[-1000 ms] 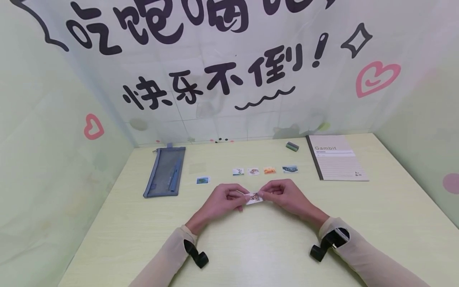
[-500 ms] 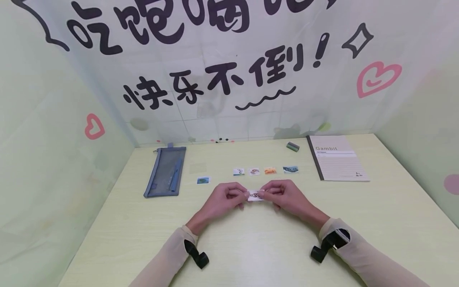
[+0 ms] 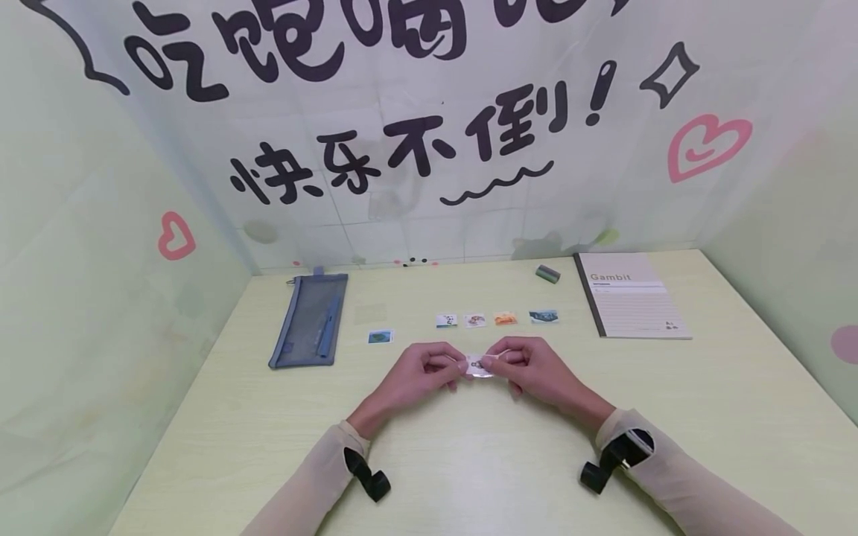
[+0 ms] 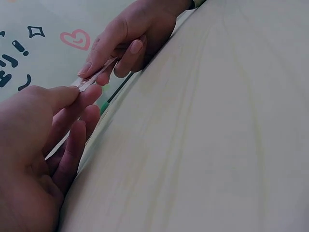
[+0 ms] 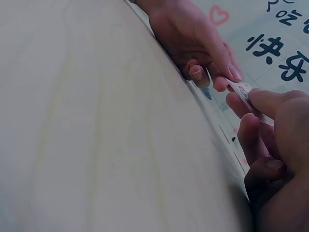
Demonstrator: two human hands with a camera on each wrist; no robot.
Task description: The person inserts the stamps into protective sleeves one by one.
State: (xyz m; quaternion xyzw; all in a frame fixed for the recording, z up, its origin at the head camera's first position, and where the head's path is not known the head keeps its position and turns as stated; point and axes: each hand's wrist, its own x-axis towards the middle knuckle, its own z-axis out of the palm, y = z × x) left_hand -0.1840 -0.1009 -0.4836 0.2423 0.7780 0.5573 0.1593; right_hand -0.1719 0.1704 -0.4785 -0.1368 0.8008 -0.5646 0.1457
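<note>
A small white stamp-like card [image 3: 475, 367] with a dark printed figure is held up between both hands, over the table's middle. My left hand [image 3: 427, 370] pinches its left end between thumb and forefinger, the other fingers loosely bent. From the right, my right hand [image 3: 536, 368] pinches the other end, its thumb lying over part of the print. In the left wrist view the card [image 4: 92, 81] is thin and seen nearly edge-on. The right wrist view shows its printed face [image 5: 243, 89] between the two thumbs.
Behind the hands lie several small picture cards in a row, including an orange one [image 3: 506, 318] and a blue one [image 3: 543, 316]. Another blue card [image 3: 380, 336] lies farther left. A mesh pencil pouch [image 3: 310, 320], a notebook [image 3: 631, 298] and a small dark green cylinder [image 3: 547, 274] are around them.
The held card has turned from slanted to roughly level and shifted slightly right. The right thumb covers more of its print. The arms and the other things stay put.
</note>
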